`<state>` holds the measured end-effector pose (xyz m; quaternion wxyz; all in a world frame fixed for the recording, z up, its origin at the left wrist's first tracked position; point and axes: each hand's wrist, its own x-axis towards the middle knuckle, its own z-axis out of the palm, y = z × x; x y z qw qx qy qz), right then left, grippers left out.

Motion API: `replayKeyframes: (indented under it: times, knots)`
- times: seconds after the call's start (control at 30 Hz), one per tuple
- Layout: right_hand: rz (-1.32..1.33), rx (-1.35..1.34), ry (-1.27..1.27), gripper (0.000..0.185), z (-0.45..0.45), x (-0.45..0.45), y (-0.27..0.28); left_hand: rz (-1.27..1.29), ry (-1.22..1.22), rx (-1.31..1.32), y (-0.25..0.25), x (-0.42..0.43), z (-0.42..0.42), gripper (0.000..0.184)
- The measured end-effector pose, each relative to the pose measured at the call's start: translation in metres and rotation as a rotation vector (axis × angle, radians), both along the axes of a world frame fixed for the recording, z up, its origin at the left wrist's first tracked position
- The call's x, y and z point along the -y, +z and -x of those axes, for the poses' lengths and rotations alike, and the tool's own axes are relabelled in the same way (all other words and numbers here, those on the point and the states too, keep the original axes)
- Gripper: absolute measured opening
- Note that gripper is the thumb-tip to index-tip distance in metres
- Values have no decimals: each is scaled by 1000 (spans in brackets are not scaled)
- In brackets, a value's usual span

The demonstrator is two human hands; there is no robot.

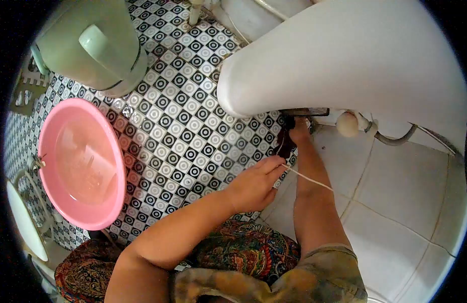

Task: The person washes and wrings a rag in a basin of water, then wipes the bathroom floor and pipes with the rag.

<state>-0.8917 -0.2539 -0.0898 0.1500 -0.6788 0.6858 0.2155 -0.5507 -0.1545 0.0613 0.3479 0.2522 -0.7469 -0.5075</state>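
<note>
My left hand is closed round a thin white cord near the middle of the view. One end of the cord trails right across my right forearm, and a short length runs up from my fingers towards a dark object. My right hand reaches down beside that dark object, below the edge of a large white fixture. The fingers of my right hand are mostly hidden, so what they hold cannot be made out.
A pink basin with water and something pale in it sits on the patterned tile floor at left. Above it stands a pale green bucket. A round white fitting and grey hose are by the wall tiles.
</note>
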Motion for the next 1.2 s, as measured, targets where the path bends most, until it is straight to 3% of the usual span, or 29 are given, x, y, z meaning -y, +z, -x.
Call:
replayKeyframes:
  times: [0.13, 0.23, 0.3, 0.33, 0.4, 0.43, 0.5, 0.63, 0.77, 0.83, 0.97, 1.03, 1.2]
  knots:
    - [28, -115, -193, 62, -74, -57, 61, -30, -43, 7, 2, 0, -3, 55]
    - [82, -85, -315, 60, -89, -126, 47, 30, -32, 29, 3, 1, -8, 57]
    - [205, 131, -40, 55, -78, -186, 26, -9, -37, 67, 3, 1, -7, 57]
    - [195, 117, -60, 55, -78, -199, 32, 28, -15, 13, -1, 2, -7, 57]
    - [60, 376, 231, 50, -83, -215, 41, 18, -37, 43, -1, 6, -8, 56]
    - [56, 373, 211, 50, -88, -213, 56, 14, -46, 77, 1, 8, -9, 56]
    - [62, 222, -79, 49, -93, -181, 94, 53, -60, 87, 3, 16, -11, 54]
    - [441, 39, -84, 50, -45, -136, 91, 62, -88, 117, 4, 29, -9, 50]
    - [312, -261, 110, 54, -42, -125, 60, 125, -16, 79, 5, 36, -10, 47]
    - [32, -199, -188, 58, -67, -123, 67, 93, -58, 105, 7, 37, -10, 50]
    - [146, -222, -70, 47, -92, -192, 41, 29, -75, 83, 6, 33, -3, 50]
    - [189, -132, -17, 38, -121, -213, 29, 23, -75, 51, 6, 30, -1, 51]
    - [178, 301, 73, 35, -200, -214, 43, -5, -111, 69, -1, 22, 13, 51]
